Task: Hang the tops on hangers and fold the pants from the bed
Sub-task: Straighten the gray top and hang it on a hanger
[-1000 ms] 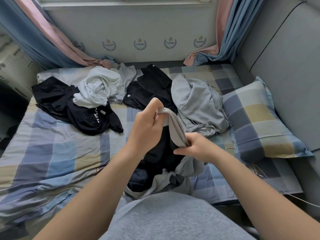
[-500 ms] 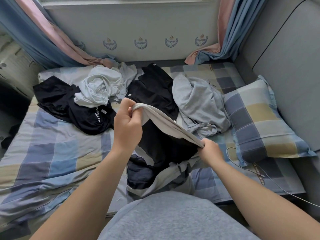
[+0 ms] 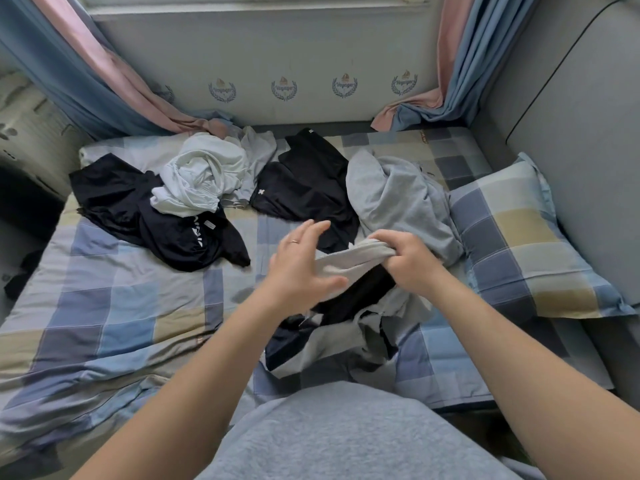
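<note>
A grey and black garment (image 3: 332, 337) hangs in front of me over the bed's near edge. My right hand (image 3: 410, 261) grips its grey band (image 3: 353, 259) at the top. My left hand (image 3: 301, 268) is beside the band with fingers spread and thumb under the fabric, gripping nothing. Behind lie a grey garment (image 3: 401, 202), a black garment (image 3: 308, 181), a white top (image 3: 201, 178) and a black top with white print (image 3: 166, 223).
The checked bed sheet (image 3: 114, 306) shows bare to the left of my hands. A checked pillow (image 3: 519, 244) lies at the right against a grey padded wall (image 3: 581, 133). Blue and pink curtains (image 3: 104, 74) hang at both back corners.
My left hand has let go of the grey band and opened. My right hand has risen to the left and now holds the band bunched.
</note>
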A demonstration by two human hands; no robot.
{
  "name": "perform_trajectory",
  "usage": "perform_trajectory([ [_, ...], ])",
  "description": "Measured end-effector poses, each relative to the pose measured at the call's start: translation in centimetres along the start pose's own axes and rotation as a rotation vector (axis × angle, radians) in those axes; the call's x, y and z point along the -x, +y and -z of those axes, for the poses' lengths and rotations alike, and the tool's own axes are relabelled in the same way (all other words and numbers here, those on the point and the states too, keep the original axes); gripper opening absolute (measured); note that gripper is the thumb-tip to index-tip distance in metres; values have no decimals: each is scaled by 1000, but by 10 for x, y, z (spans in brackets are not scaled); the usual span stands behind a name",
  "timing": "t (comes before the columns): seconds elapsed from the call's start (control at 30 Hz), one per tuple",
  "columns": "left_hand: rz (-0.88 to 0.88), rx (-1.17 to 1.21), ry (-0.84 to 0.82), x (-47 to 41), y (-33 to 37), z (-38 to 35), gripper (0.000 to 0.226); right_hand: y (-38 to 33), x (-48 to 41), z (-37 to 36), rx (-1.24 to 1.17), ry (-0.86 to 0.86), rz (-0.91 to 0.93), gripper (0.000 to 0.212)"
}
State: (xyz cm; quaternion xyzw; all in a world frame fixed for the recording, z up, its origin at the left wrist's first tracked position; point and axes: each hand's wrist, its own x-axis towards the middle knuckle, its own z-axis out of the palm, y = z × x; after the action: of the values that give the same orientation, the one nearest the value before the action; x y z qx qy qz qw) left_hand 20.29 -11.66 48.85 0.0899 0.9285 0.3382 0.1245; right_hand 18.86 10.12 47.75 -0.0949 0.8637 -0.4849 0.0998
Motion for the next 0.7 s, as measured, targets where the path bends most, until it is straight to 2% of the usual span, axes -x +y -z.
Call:
perform_trajectory([
  [0.03, -50, -30, -25, -1, 2, -8, 90, -14, 0, -3, 6, -50, 62, 45],
  [0.1, -82, 33, -43, -4, 5, -16, 59, -36, -1, -7, 10, -66, 150, 37],
  [0.17, -71, 142, 36, -3, 6, -13, 20, -47, 0, -8, 26, 30, 200, 29],
  [0.2, -70, 160, 99, -3, 6, -7, 14, -46, 0, -8, 49, 102, 217, 24],
  [0.27, -76, 156, 212, -3, 9, 11, 20, -34, 2, -12, 144, 216, 194, 14],
  [0.3, -87, 179, 240, -3, 14, 21, 22, -24, 3, -17, 212, 233, 137, 15],
  [0.4, -140, 292, 271, 4, 32, 39, 15, 13, 10, -41, 336, 200, -127, 6],
  [0.53, -149, 384, 340, 13, 42, 48, 18, 51, 16, -59, 317, 238, -325, 22],
  [0.63, -116, 446, 427, 12, 34, 56, 18, 71, 23, -62, 263, 252, -459, 9],
  [0.7, -53, 439, 424, 8, 24, 59, 17, 78, 27, -57, 220, 278, -505, 13],
])
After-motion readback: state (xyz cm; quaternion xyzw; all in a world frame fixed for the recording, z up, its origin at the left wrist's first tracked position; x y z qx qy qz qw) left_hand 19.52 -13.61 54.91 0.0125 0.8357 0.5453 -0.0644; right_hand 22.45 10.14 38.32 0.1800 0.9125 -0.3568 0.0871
